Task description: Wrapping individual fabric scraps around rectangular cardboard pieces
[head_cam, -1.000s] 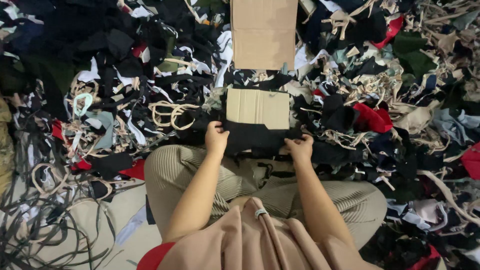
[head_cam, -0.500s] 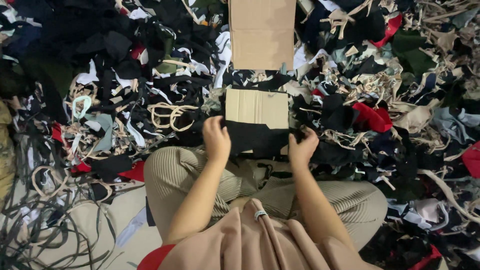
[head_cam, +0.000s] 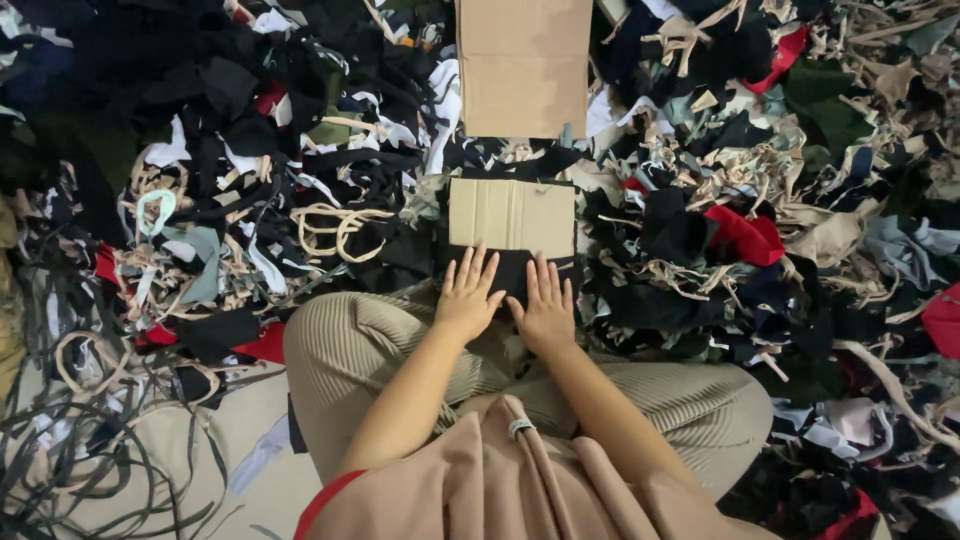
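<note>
Along the left edge, dark cords and tan strips (head_cam: 90,440) are trailing over the pale floor (head_cam: 215,425), and above them a heap of black, white and red fabric scraps (head_cam: 230,150) is spreading up to the top of the view, with a loop of beige cord (head_cam: 335,228) lying on it. Moving toward the middle, the person is sitting cross-legged in ribbed beige trousers (head_cam: 350,350), both forearms reaching forward. The left hand (head_cam: 468,297) is lying flat, fingers spread wide, holding nothing, pressing down on a black piece of cloth (head_cam: 512,272). Just beside it, the right hand (head_cam: 546,305) is resting the same way, palm down and fingers splayed, gripping nothing, on the same cloth. The cloth is lying just past the knees, its far part sitting under a small cardboard piece (head_cam: 512,215). Beyond that, a larger cardboard sheet (head_cam: 524,65) is reaching the top edge. To the right, more mixed scraps (head_cam: 800,200) are piling up, a red scrap (head_cam: 742,235) showing among tan ribbons.
</note>
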